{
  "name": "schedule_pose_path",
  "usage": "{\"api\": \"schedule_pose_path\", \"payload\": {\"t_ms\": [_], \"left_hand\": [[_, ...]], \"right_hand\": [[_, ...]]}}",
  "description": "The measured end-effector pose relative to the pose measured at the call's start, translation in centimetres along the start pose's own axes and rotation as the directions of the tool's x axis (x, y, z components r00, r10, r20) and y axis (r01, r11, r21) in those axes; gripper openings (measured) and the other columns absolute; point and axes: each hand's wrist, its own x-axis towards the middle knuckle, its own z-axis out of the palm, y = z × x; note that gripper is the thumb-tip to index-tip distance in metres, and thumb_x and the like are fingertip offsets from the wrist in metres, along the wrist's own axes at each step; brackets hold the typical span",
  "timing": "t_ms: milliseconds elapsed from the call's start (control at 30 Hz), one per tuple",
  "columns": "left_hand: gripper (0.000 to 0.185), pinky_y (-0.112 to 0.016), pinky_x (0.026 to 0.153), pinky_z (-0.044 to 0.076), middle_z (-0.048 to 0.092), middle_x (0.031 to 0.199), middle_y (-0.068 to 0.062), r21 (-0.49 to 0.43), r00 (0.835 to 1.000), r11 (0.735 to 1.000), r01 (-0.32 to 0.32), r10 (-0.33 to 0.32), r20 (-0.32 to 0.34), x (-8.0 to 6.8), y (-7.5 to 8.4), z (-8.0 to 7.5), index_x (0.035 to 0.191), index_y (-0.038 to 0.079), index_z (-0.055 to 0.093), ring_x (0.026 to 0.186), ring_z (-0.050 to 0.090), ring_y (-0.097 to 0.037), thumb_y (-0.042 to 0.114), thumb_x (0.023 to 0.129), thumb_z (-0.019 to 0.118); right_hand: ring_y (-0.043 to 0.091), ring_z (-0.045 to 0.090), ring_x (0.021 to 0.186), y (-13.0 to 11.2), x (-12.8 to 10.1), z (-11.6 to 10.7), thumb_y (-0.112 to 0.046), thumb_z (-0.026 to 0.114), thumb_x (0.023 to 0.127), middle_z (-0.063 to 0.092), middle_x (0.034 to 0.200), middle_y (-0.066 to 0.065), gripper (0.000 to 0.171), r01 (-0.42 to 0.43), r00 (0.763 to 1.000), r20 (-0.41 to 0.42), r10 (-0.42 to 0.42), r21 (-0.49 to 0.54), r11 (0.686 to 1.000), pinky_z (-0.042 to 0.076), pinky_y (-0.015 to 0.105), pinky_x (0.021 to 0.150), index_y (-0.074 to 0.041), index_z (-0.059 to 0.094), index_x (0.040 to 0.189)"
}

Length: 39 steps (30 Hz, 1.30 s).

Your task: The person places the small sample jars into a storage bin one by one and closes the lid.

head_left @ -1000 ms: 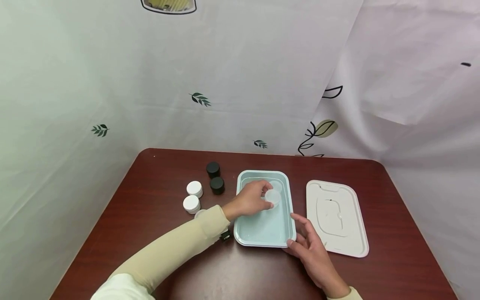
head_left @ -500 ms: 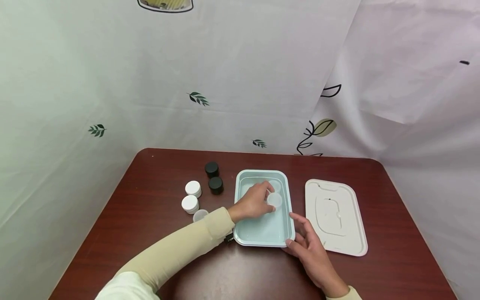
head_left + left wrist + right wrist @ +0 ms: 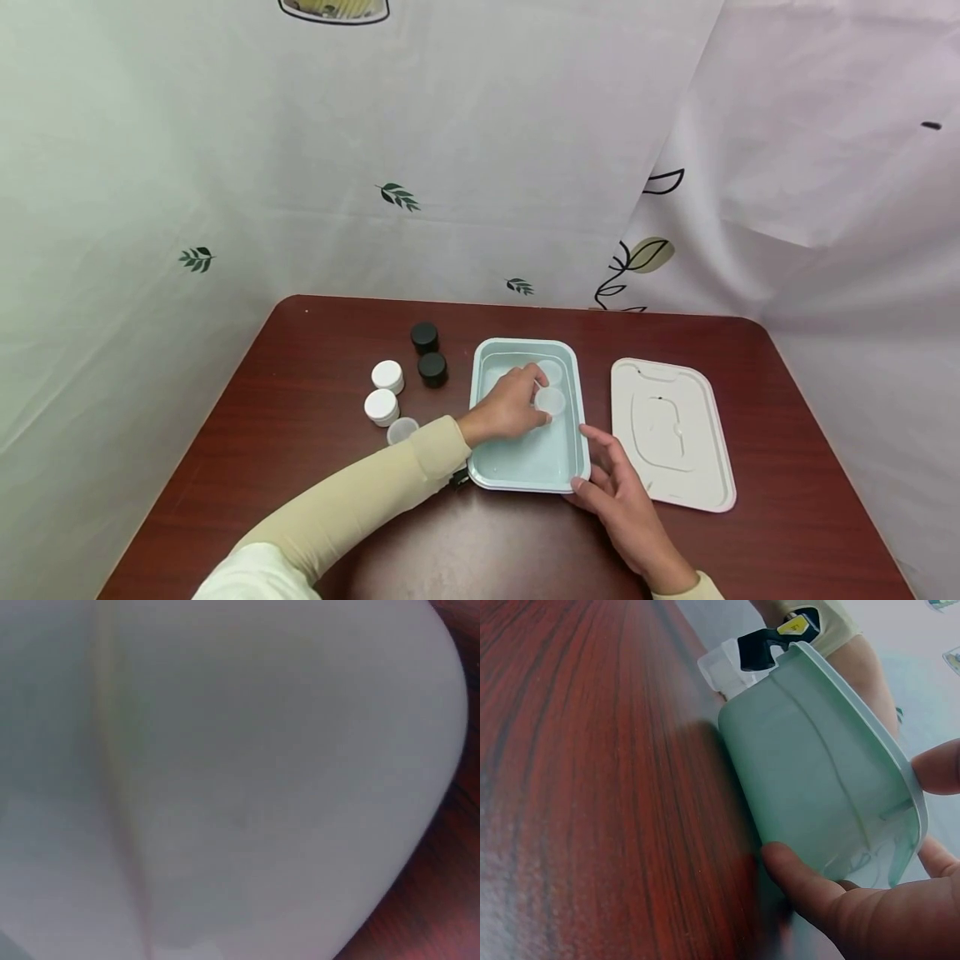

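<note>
In the head view a pale blue plastic tub (image 3: 525, 467) stands on the table. My left hand (image 3: 508, 404) reaches into it from the left, thumb and fingers round a small translucent round container (image 3: 551, 402). Another translucent round container (image 3: 550, 371) lies just behind that one. At the tub's front right corner my right hand (image 3: 626, 508) grips the wall and rim. The right wrist view shows fingertips (image 3: 778, 859) of that hand against the tub's outer side (image 3: 802, 757). A blurred pale surface (image 3: 285, 780) fills most of the left wrist view.
Left of the tub stand two black jars (image 3: 432, 369), two white jars (image 3: 382, 407) and a translucent container (image 3: 402, 430) partly behind the left sleeve. A white lid (image 3: 671, 433) lies flat at the right. Printed cloth (image 3: 480, 150) hangs behind the table.
Over the last second my left hand has shifted slightly to the right and down inside the tub with the translucent container. My right hand has stayed at the corner.
</note>
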Motion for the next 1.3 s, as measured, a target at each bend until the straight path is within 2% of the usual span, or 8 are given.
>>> {"api": "schedule_pose_path", "payload": {"t_ms": [200, 367, 500, 667, 733, 933, 1133, 1300], "left_hand": [[0.045, -0.031, 0.079, 0.049, 0.062, 0.107, -0.011, -0.006, 1.000, 1.000, -0.012, 0.012, -0.017, -0.1, 0.0, -0.6, 0.128, 0.007, 0.059, 0.090, 0.055, -0.017, 0.017, 0.092, 0.083], [0.045, -0.039, 0.096, 0.055, 0.065, 0.122, -0.015, -0.098, 0.998, 0.995, -0.033, 0.027, -0.064, -1.1, 0.2, -2.4, 0.130, 0.005, 0.058, 0.111, 0.064, -0.024, 0.015, 0.093, 0.082], [0.044, -0.043, 0.104, 0.056, 0.065, 0.132, -0.013, -0.183, 0.994, 0.983, -0.030, 0.009, -0.110, -3.0, 0.9, -4.5, 0.133, 0.007, 0.059, 0.124, 0.066, -0.026, 0.016, 0.095, 0.079], [0.041, -0.043, 0.104, 0.057, 0.065, 0.135, -0.004, -0.289, 0.983, 0.957, -0.015, -0.040, -0.181, -6.2, 1.0, -7.3, 0.132, 0.016, 0.061, 0.129, 0.066, -0.022, 0.018, 0.095, 0.079], [0.041, -0.043, 0.104, 0.057, 0.066, 0.136, -0.005, -0.319, 0.977, 0.947, -0.023, -0.046, -0.207, -7.3, 0.6, -8.2, 0.132, 0.017, 0.061, 0.129, 0.067, -0.022, 0.016, 0.095, 0.079], [0.043, -0.046, 0.105, 0.057, 0.066, 0.136, -0.013, -0.370, 0.967, 0.928, -0.047, -0.051, -0.250, -10.6, -1.9, -10.1, 0.135, 0.008, 0.061, 0.127, 0.068, -0.031, 0.011, 0.095, 0.077], [0.046, -0.044, 0.103, 0.057, 0.068, 0.138, -0.011, -0.367, 0.947, 0.930, 0.021, -0.137, -0.292, -13.7, -4.5, -11.0, 0.140, 0.012, 0.063, 0.128, 0.067, -0.031, 0.015, 0.097, 0.077], [0.045, -0.030, 0.095, 0.059, 0.070, 0.136, -0.015, -0.368, 0.926, 0.929, 0.048, -0.180, -0.333, -15.2, -6.5, -10.8, 0.138, 0.009, 0.066, 0.127, 0.068, -0.033, 0.016, 0.096, 0.078]], "right_hand": [[0.024, 0.062, 0.131, 0.0, 0.0, 0.0, 0.007, 0.058, 0.100, 0.033, 0.159, 0.028, 0.068, 0.007, 1.000, 0.000, -0.007, 0.001, 1.000, 0.062, 0.038, 0.092, -0.009, 0.030, 0.159], [0.023, 0.063, 0.130, 0.0, -0.1, 0.0, 0.006, 0.059, 0.099, 0.033, 0.160, 0.027, 0.068, -0.002, 1.000, -0.009, 0.002, -0.004, 1.000, 0.062, 0.038, 0.092, -0.010, 0.031, 0.159], [0.023, 0.063, 0.130, -0.1, -0.2, 0.0, 0.007, 0.058, 0.099, 0.034, 0.160, 0.027, 0.068, -0.011, 1.000, -0.018, 0.011, -0.005, 1.000, 0.062, 0.039, 0.092, -0.010, 0.031, 0.160], [0.024, 0.063, 0.130, -0.2, -0.4, 0.1, 0.007, 0.058, 0.099, 0.034, 0.160, 0.028, 0.068, -0.020, 0.999, -0.026, 0.020, 0.000, 1.000, 0.062, 0.038, 0.092, -0.010, 0.032, 0.159], [0.024, 0.063, 0.130, -0.3, -0.4, 0.1, 0.007, 0.059, 0.099, 0.033, 0.160, 0.028, 0.069, -0.018, 1.000, -0.026, 0.018, 0.002, 1.000, 0.062, 0.038, 0.092, -0.009, 0.032, 0.159], [0.021, 0.063, 0.130, -0.3, -0.4, 0.2, 0.007, 0.059, 0.098, 0.033, 0.161, 0.027, 0.069, -0.016, 1.000, -0.022, 0.016, 0.000, 1.000, 0.062, 0.038, 0.092, -0.009, 0.032, 0.159], [0.021, 0.063, 0.129, -0.3, -0.3, 0.4, 0.006, 0.060, 0.099, 0.033, 0.161, 0.027, 0.069, -0.011, 1.000, -0.012, 0.011, -0.009, 1.000, 0.062, 0.039, 0.092, -0.010, 0.032, 0.160], [0.021, 0.063, 0.129, -0.4, -0.4, 0.5, 0.006, 0.061, 0.099, 0.034, 0.161, 0.027, 0.069, -0.017, 1.000, -0.017, 0.017, -0.011, 1.000, 0.062, 0.039, 0.092, -0.010, 0.032, 0.159]]}}
